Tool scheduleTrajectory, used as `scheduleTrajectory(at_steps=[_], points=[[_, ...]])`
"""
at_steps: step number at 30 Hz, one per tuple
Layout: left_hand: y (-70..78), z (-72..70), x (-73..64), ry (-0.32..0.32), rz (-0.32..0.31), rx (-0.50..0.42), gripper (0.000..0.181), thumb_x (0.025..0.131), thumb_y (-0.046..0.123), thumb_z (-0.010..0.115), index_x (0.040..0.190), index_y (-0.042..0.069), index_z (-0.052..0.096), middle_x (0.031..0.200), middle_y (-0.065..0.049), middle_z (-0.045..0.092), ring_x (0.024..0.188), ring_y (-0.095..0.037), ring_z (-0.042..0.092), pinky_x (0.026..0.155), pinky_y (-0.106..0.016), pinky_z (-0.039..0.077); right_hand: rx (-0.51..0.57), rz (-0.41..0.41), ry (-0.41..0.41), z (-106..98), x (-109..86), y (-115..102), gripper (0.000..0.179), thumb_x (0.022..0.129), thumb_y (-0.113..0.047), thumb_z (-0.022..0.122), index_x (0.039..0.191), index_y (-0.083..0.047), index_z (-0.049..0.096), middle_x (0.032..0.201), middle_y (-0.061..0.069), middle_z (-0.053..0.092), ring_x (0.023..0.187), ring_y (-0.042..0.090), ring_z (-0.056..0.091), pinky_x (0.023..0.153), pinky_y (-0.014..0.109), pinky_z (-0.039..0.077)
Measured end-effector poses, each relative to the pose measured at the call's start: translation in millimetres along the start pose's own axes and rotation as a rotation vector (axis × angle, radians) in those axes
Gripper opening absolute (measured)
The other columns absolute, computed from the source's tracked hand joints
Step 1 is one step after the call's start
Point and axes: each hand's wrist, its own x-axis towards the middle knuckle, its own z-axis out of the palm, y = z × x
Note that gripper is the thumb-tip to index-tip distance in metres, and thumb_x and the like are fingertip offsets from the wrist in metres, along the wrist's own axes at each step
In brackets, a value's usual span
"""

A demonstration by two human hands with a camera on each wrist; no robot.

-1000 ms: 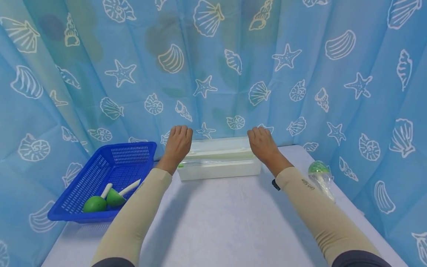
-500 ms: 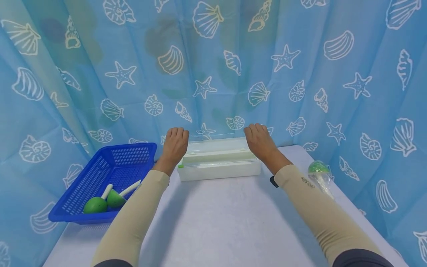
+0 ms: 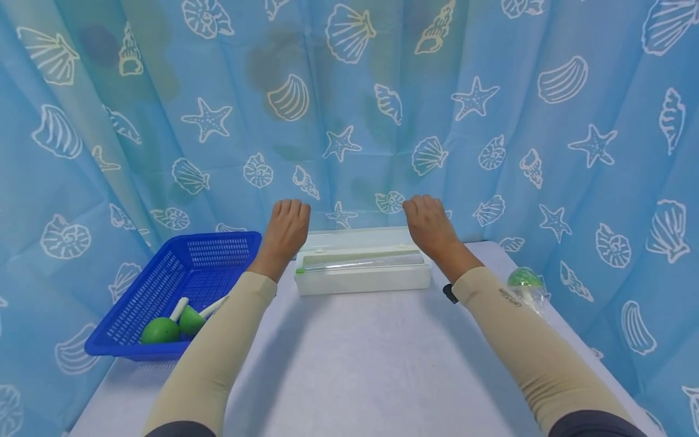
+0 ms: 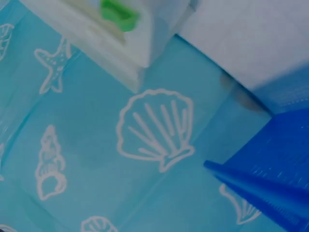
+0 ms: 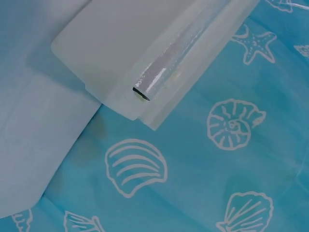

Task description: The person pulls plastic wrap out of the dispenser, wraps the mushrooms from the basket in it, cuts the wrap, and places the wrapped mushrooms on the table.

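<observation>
A white cling film dispenser (image 3: 363, 281) sits at the back of the table with its clear lid (image 3: 355, 238) raised. A shiny cling film roll (image 3: 363, 263) lies inside; its end shows in the right wrist view, where the roll (image 5: 169, 55) runs along the box. My left hand (image 3: 285, 235) and right hand (image 3: 432, 227) are above the box's two ends, fingers curled. Between them they pinch the edge of a sheet of cling film (image 3: 357, 211), nearly invisible against the curtain. The fingertips are hidden behind the knuckles. A green slider (image 4: 119, 15) marks the dispenser's left end.
At left stands a blue plastic basket (image 3: 117, 349) with two green half-balls on white sticks (image 3: 160, 331). A similar green-topped piece in clear wrap (image 3: 525, 278) lies at the table's right edge. A blue shell-print curtain (image 3: 349, 121) hangs behind the white table (image 3: 355, 364).
Both hands have risen a little and away from the dispenser, drawing the film up with them. More of the roll shows below. The head view has shifted slightly.
</observation>
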Motion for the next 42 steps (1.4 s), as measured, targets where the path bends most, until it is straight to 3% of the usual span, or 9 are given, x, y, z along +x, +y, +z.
scheduleTrajectory(at_steps=[7,13,20,24,28,35,42], points=[[2.3,-9.9,12.0,0.045,-0.002,-0.025,0.004,0.098,0.004,0.048,0.098,0.001,0.051,0.087,-0.011,0.046,0.085,-0.029,0.043,0.082,-0.041,0.038,0.007,0.016,0.002,-7.3,-0.9,3.0,0.016,0.093,0.004,0.056,0.108,0.004,0.050,0.086,0.015,0.047,0.075,0.030,0.046,0.061,0.036,0.037],[4.0,-14.8,17.6,0.065,-0.002,-0.048,0.006,0.099,0.005,0.048,0.100,0.000,0.052,0.087,-0.011,0.046,0.085,-0.029,0.043,0.082,-0.041,0.039,0.024,-0.018,0.015,-9.0,-1.5,3.1,0.015,0.094,0.002,0.055,0.108,0.004,0.050,0.085,0.015,0.047,0.075,0.030,0.047,0.062,0.035,0.037],[6.7,-13.2,18.2,0.004,0.010,-0.053,0.009,0.099,0.006,0.047,0.104,0.001,0.052,0.088,-0.011,0.047,0.086,-0.029,0.044,0.084,-0.041,0.038,0.016,-0.019,-0.047,-9.1,-4.5,2.5,0.017,0.094,0.000,0.058,0.109,0.002,0.051,0.087,0.014,0.048,0.079,0.029,0.048,0.063,0.034,0.038],[9.2,-13.9,23.3,0.046,0.014,-0.054,0.008,0.099,0.004,0.045,0.102,0.000,0.051,0.089,-0.012,0.047,0.087,-0.029,0.045,0.083,-0.041,0.039,0.021,-0.020,-0.073,-9.4,-6.0,0.5,0.017,0.093,0.001,0.058,0.109,0.003,0.052,0.087,0.014,0.048,0.079,0.029,0.049,0.063,0.034,0.039],[12.0,-15.9,25.3,0.109,-0.004,-0.074,0.007,0.098,0.002,0.046,0.100,-0.001,0.052,0.089,-0.014,0.049,0.086,-0.030,0.047,0.082,-0.042,0.040,0.051,-0.003,-0.044,-9.4,-6.5,-2.1,0.016,0.092,0.005,0.056,0.108,0.003,0.052,0.085,0.014,0.048,0.076,0.029,0.049,0.062,0.034,0.039],[13.1,-6.3,12.8,0.051,0.018,-0.056,0.007,0.099,0.003,0.047,0.102,0.000,0.052,0.090,-0.013,0.049,0.086,-0.030,0.046,0.082,-0.041,0.039,0.054,-0.024,-0.009,-2.3,-11.9,1.8,0.012,0.091,0.007,0.055,0.103,0.005,0.053,0.083,0.015,0.047,0.072,0.028,0.046,0.059,0.034,0.038],[3.2,-25.6,25.8,0.101,-0.033,-0.068,0.010,0.100,0.005,0.050,0.107,-0.002,0.052,0.091,-0.014,0.049,0.085,-0.029,0.045,0.081,-0.040,0.040,0.038,-0.001,0.109,-20.7,7.6,9.7,0.012,0.094,0.005,0.053,0.106,0.005,0.053,0.084,0.016,0.048,0.072,0.030,0.046,0.058,0.035,0.037]])
